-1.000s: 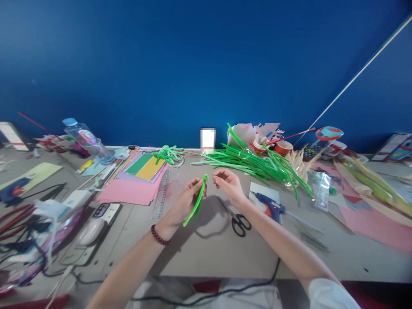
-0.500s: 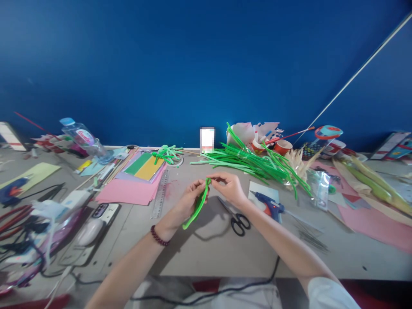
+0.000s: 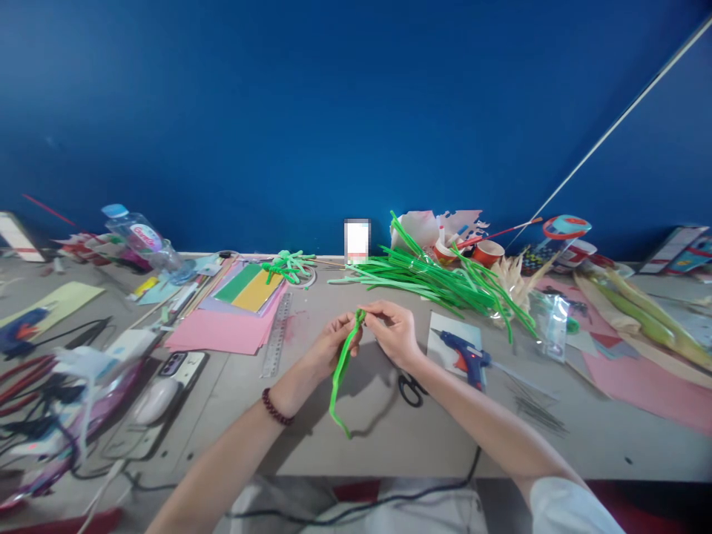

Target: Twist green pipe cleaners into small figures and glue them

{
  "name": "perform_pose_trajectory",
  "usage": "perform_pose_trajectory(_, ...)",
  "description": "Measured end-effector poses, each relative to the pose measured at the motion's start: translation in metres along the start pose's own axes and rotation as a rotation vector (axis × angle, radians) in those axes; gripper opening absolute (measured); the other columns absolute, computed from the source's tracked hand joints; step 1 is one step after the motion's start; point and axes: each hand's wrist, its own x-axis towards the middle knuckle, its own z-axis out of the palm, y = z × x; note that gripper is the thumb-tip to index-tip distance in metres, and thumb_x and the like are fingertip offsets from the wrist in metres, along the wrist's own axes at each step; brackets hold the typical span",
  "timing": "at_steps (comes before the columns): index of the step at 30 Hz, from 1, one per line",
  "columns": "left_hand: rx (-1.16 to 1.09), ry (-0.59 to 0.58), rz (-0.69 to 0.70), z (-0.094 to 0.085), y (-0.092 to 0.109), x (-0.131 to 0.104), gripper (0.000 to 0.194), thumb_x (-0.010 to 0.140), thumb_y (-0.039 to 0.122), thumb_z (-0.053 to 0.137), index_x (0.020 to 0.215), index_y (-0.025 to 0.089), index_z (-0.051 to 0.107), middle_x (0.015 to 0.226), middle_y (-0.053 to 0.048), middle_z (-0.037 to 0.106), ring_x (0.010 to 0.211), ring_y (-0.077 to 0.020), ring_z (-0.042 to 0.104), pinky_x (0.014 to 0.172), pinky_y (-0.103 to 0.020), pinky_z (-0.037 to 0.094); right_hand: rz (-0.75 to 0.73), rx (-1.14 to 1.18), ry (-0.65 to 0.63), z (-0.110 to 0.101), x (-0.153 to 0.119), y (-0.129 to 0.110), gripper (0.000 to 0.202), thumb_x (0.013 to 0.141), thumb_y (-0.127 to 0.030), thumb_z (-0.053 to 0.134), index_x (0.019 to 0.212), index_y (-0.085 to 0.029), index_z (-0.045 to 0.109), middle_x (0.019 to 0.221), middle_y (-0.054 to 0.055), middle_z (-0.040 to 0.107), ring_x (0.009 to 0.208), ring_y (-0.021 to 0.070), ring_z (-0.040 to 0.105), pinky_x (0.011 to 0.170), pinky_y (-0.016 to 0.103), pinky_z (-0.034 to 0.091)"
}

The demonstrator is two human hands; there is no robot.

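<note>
A bright green pipe cleaner [image 3: 337, 386], bent into a small loop at its top, is between my two hands above the table. My left hand [image 3: 335, 343] is closed around it just below the loop. The fingertips of my right hand [image 3: 392, 326] pinch the looped end from the other side. Its long tail hangs down past my left fingers, the tip curving right near the tabletop. Black-handled scissors [image 3: 410, 390] lie beneath my right wrist, their blades mostly hidden by my hand and forearm.
A pile of green pipe cleaners [image 3: 439, 278] lies at the back. To the right is a blue glue gun [image 3: 470, 357]; to the left are a clear ruler [image 3: 277, 337], pink paper [image 3: 219, 332] and a phone [image 3: 183, 367]. A bottle [image 3: 139, 233] leans at the back left.
The pipe cleaner's tail has swung down and hangs longer, its tip lower and further right. My right hand has shifted slightly left and covers more of the scissors.
</note>
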Motion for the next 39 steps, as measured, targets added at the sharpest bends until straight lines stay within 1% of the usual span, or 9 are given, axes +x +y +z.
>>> perform_pose_trajectory(2,0.0,0.023,0.009,-0.001,0.002,0.001,0.033,0.067,0.041,0.074,0.071,0.014,0.057,0.05,0.005,0.05,0.037,-0.003,0.041,0.042,-0.015,0.037,-0.026,-0.02,-0.005,-0.001,0.0,0.001,0.014,0.077,-0.018,0.057,0.08,-0.019,0.071,0.077,0.005,0.071,0.071,0.0158,0.065,0.066,0.027,0.051)
perform_pose_trajectory(6,0.023,0.095,0.046,0.0,0.011,0.0,0.034,0.069,0.046,0.07,0.074,0.013,0.062,0.061,-0.001,0.061,0.053,-0.011,0.057,0.059,-0.024,0.049,-0.146,-0.163,-0.033,-0.005,0.002,0.001,0.016,0.08,-0.019,0.056,0.086,-0.021,0.07,0.081,0.004,0.07,0.075,0.0161,0.064,0.073,0.03,0.051)
perform_pose_trajectory(10,0.123,0.105,0.109,0.002,0.017,-0.003,0.033,0.066,0.041,0.074,0.08,0.012,0.067,0.07,-0.004,0.066,0.063,-0.0146,0.062,0.066,-0.027,0.05,-0.212,-0.25,-0.033,-0.006,0.003,0.001,0.016,0.08,-0.019,0.055,0.087,-0.021,0.07,0.081,0.004,0.069,0.074,0.016,0.063,0.07,0.03,0.051)
perform_pose_trajectory(14,0.189,0.105,0.105,0.003,0.014,-0.004,0.025,0.068,0.032,0.074,0.08,0.012,0.069,0.069,-0.004,0.067,0.063,-0.0135,0.063,0.069,-0.025,0.049,-0.18,-0.24,-0.046,-0.006,0.004,0.0,0.016,0.079,-0.016,0.054,0.086,-0.021,0.068,0.08,0.003,0.068,0.069,0.0145,0.061,0.069,0.029,0.051)
perform_pose_trajectory(18,0.163,0.113,0.096,0.001,0.013,-0.003,0.024,0.07,0.033,0.072,0.079,0.012,0.068,0.069,-0.005,0.066,0.059,-0.0123,0.061,0.062,-0.023,0.048,-0.148,-0.174,-0.152,-0.009,0.009,-0.002,0.022,0.077,-0.012,0.051,0.093,-0.02,0.064,0.088,0.004,0.065,0.07,0.0132,0.06,0.068,0.027,0.051)
perform_pose_trajectory(23,0.156,0.199,0.091,-0.002,0.013,0.0,0.028,0.063,0.035,0.078,0.076,0.013,0.067,0.062,-0.002,0.064,0.051,-0.0094,0.057,0.052,-0.019,0.044,-0.18,-0.149,-0.331,-0.02,0.019,-0.005,0.016,0.081,-0.016,0.053,0.095,-0.02,0.06,0.093,0.005,0.065,0.079,0.0147,0.061,0.071,0.028,0.051)
perform_pose_trajectory(30,0.176,0.205,0.06,0.0,0.014,0.0,0.032,0.057,0.04,0.08,0.065,0.014,0.064,0.052,0.001,0.059,0.046,-0.0074,0.053,0.046,-0.018,0.04,-0.455,-0.502,-0.481,-0.036,0.03,-0.007,0.018,0.09,-0.021,0.047,0.094,-0.023,0.065,0.102,0.007,0.065,0.094,0.0173,0.06,0.083,0.031,0.047)
perform_pose_trajectory(34,0.214,0.18,0.029,0.0,0.014,-0.001,0.033,0.058,0.042,0.079,0.067,0.014,0.066,0.05,0.002,0.058,0.045,-0.0077,0.052,0.045,-0.018,0.039,-0.569,-0.697,-0.497,-0.038,0.03,-0.01,0.024,0.092,-0.017,0.042,0.093,-0.022,0.065,0.096,0.007,0.064,0.091,0.017,0.058,0.08,0.029,0.045)
perform_pose_trajectory(39,0.211,0.151,0.041,-0.001,0.013,-0.001,0.031,0.06,0.041,0.078,0.065,0.014,0.065,0.051,0.001,0.059,0.046,-0.0077,0.053,0.047,-0.018,0.04,-0.645,-0.71,-0.441,-0.032,0.026,-0.01,0.026,0.092,-0.014,0.039,0.086,-0.02,0.063,0.087,0.006,0.064,0.082,0.0157,0.057,0.073,0.027,0.043)
